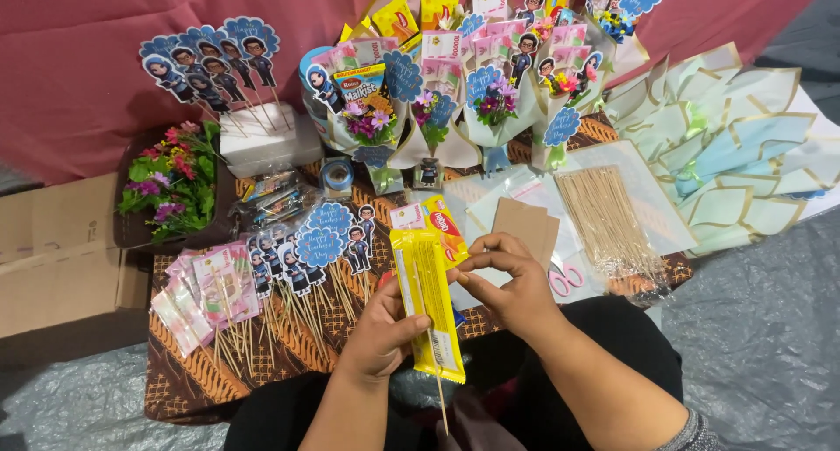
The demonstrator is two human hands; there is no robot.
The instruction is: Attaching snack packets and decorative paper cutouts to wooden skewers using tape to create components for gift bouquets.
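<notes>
Batik-clothed table (201, 372) | long yellow snack pack (426, 302) on skewer | left hand (381, 333) fingers grip it | right hand (507, 280) fingers pinch its edge

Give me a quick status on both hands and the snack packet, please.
Left hand gripping yellow snack packet upright, wooden skewer sticking out below. Right hand pinching packet's upper edge. Nothing between the hands; scissors lie beside right hand.

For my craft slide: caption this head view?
Left hand holds a yellow snack packet on a skewer; right hand touches its top.

Bright even light w/ soft shadows, sharp focus, slight wide-angle bend at edges.
</notes>
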